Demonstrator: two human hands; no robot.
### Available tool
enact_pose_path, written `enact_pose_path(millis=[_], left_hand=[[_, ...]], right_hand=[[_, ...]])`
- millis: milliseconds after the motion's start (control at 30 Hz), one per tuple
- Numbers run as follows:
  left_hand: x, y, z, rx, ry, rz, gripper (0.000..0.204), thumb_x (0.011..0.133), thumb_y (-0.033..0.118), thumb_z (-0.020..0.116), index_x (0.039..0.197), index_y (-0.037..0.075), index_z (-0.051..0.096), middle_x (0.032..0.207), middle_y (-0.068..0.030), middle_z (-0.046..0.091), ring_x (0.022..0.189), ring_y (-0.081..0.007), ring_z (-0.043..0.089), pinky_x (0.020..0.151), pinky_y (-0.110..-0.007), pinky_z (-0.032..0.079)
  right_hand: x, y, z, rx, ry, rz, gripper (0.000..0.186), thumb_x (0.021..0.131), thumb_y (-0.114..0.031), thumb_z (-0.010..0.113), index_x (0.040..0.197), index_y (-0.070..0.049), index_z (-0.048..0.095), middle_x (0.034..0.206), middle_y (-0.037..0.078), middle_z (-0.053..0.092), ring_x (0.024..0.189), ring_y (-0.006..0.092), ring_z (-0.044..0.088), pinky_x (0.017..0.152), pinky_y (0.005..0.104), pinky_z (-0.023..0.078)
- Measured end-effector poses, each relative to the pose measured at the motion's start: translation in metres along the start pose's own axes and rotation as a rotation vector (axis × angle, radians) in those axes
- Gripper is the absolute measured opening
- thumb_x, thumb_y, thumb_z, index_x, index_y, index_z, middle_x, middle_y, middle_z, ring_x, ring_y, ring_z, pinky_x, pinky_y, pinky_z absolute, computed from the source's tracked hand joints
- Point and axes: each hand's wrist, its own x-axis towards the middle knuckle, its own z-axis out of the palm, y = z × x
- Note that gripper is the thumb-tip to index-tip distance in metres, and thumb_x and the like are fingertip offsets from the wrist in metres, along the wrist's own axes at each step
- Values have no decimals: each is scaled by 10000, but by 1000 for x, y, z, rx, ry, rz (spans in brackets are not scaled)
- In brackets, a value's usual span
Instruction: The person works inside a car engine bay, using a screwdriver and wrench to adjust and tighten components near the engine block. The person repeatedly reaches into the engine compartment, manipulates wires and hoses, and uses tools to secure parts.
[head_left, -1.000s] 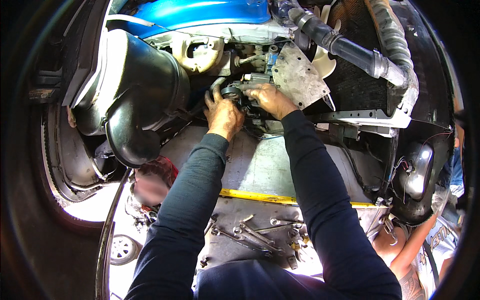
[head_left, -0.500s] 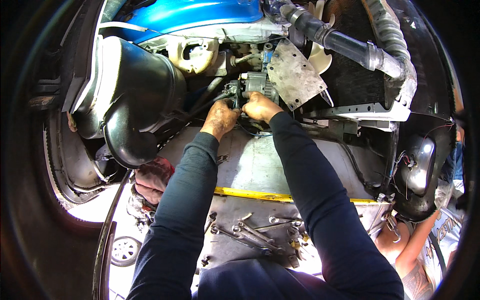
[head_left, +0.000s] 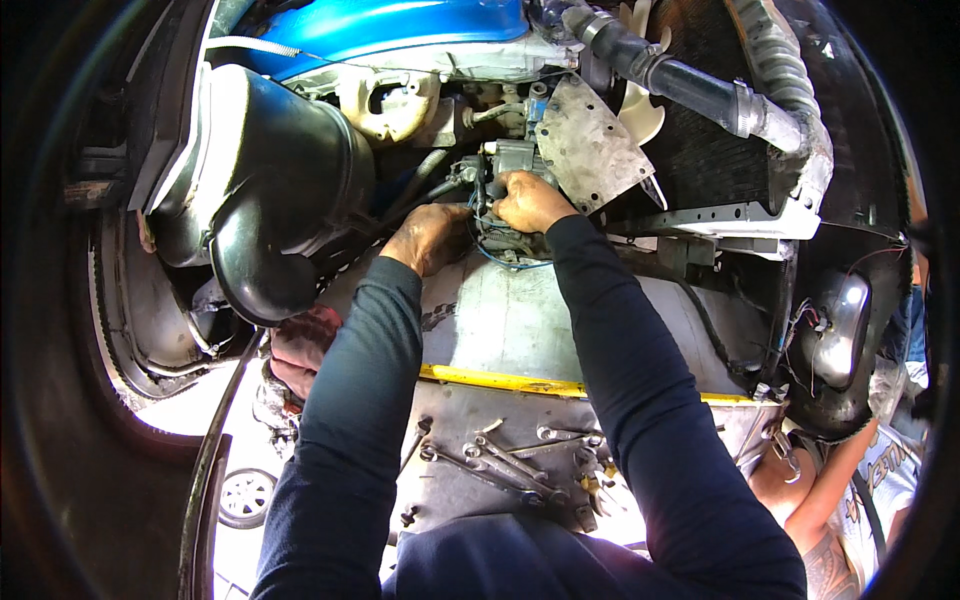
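In the engine bay, a ribbed grey metal housing that looks like an alternator (head_left: 515, 154) sits between and just beyond my hands. My right hand (head_left: 532, 203) is closed at its near side, with thumb and forefinger bent together; what they pinch is too dark to tell. Lower and to the left, my left hand (head_left: 428, 240) has its fingers curled in beside the wires, their tips and anything in them hidden. A thin blue wire (head_left: 508, 264) loops below both hands. Right of the housing stands a flat metal plate (head_left: 594, 145) with holes along its edges.
A large black duct (head_left: 270, 150) bulges at the left. A fan (head_left: 640, 118) and a black hose (head_left: 690, 90) lie at the upper right. Several wrenches (head_left: 500, 462) rest on a panel below the yellow strip (head_left: 500, 381). Another person's arm (head_left: 832, 482) shows at the lower right.
My left hand has moved down and left, away from the right hand. My right hand has shifted slightly right and lower. More of the blue wire loop shows between them.
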Motion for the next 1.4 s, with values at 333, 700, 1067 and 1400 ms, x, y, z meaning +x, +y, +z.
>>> enact_pose_path(millis=[333,700,1067,1400], left_hand=[[-25,22,30,1039,371,287,410,833,55,592,1239,39,646,1218,-240,663,1113,-386,644,989,-408,497],[-14,20,-5,544,361,429,373,860,-49,506,1187,5,676,970,-138,736,838,-266,696,795,-352,545],[-71,31,7,1210,387,210,321,907,116,533,1174,49,699,1081,-262,690,1081,-357,670,943,-429,522],[-122,42,40,1574,646,323,365,864,231,632,1172,41,676,1113,-250,678,1071,-363,673,898,-450,554]], right_hand=[[3,-2,1,33,-7,19,368,767,-198,630,1028,55,691,1044,286,687,1015,410,665,902,431,534],[3,-6,-4,60,41,-6,354,796,-205,668,1082,4,688,1005,255,702,981,378,677,888,415,518],[8,0,-4,-9,57,56,370,781,-183,590,1067,33,683,1028,292,686,999,413,663,899,429,516],[-2,-7,-4,11,36,2,365,750,-136,586,1049,52,678,982,301,684,973,423,667,880,441,522]])
